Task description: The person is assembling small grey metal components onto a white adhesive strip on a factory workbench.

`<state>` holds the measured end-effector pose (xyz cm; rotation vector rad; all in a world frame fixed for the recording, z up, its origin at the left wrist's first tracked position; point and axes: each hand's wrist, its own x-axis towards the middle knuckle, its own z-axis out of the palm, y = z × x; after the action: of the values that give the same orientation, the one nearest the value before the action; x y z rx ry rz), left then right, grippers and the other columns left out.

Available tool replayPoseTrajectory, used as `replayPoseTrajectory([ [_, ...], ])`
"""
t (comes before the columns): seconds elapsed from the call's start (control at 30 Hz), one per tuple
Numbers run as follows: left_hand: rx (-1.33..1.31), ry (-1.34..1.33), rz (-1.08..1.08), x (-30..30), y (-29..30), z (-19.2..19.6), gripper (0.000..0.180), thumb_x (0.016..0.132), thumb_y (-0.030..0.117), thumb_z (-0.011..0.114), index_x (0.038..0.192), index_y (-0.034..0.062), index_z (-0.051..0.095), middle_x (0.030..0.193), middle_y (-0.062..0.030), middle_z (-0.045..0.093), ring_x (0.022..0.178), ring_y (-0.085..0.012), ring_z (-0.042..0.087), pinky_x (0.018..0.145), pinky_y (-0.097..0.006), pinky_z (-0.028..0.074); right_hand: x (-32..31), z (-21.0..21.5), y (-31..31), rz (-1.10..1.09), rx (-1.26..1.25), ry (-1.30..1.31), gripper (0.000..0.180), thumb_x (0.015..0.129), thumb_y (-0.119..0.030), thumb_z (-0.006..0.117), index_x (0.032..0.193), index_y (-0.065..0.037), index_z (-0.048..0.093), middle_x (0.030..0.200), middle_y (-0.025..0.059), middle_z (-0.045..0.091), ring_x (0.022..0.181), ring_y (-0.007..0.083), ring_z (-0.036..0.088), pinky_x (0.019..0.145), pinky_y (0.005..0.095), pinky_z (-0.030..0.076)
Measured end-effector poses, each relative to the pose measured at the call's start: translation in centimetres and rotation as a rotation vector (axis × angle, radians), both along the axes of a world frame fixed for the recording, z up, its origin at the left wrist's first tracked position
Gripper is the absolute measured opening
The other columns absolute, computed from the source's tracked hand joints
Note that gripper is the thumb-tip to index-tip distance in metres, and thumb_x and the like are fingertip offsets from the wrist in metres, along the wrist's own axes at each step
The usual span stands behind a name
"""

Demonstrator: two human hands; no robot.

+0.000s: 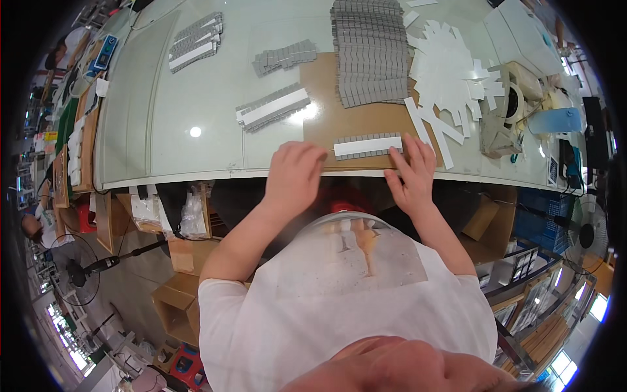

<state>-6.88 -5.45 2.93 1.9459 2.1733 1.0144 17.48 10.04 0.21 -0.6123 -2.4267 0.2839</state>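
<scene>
Now my left hand point(295, 171) and right hand point(413, 171), fingers spread flat, press the white-taped row of grey pads point(368, 146) onto the brown board point(366, 121); next comes lifting it cleanly.

Strip point(368, 146) between hands, on board point(346, 111)
</scene>
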Motion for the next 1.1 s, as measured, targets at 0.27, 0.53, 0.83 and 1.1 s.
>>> replayPoseTrajectory([
  [0.27,-0.049,0.193,-0.067,1.9,-0.8,-2.2,0.062,0.079,0.039,0.081,0.136,0.0199,0.063,0.148,-0.0091,0.049,0.136,-0.0349,0.041,0.110,-0.050,0.032,-4.0,0.9,-2.7,0.084,-0.034,-0.157,0.044,0.086,-0.034,0.075,0.125,-0.015,0.069,0.148,0.0157,0.051,0.136,0.0363,0.044,0.116,0.0564,0.028],
  [0.53,-0.053,0.044,-0.061,1.8,-0.1,-0.7,0.051,0.080,0.032,0.081,0.126,0.0136,0.069,0.145,-0.0121,0.051,0.133,-0.0370,0.043,0.109,-0.050,0.032,2.2,-0.2,0.7,-0.318,0.129,-0.205,0.043,0.088,-0.031,0.073,0.125,-0.010,0.069,0.144,0.0163,0.054,0.134,0.0378,0.047,0.113,0.0583,0.029],
  [0.83,-0.582,-1.638,0.182,2.4,-4.1,-3.2,0.038,0.103,0.030,0.062,0.126,-0.0003,0.066,0.110,-0.0109,0.074,0.083,-0.0156,0.070,0.066,-0.029,0.052,-1.9,0.9,-2.5,0.171,-0.053,-0.139,0.049,0.085,-0.035,0.075,0.123,-0.005,0.066,0.138,0.0138,0.059,0.131,0.0357,0.051,0.115,0.0559,0.033],
  [1.1,-0.356,-1.373,0.294,-0.9,-4.8,0.2,0.033,0.103,0.026,0.061,0.115,-0.0028,0.071,0.103,-0.0108,0.077,0.069,-0.0135,0.070,0.055,-0.024,0.049,-3.5,2.2,6.9,-0.041,-0.042,-0.011,0.017,0.087,-0.007,0.066,0.104,-0.006,0.069,0.096,0.0137,0.070,0.089,0.0352,0.065,0.082,0.0475,0.047],
])
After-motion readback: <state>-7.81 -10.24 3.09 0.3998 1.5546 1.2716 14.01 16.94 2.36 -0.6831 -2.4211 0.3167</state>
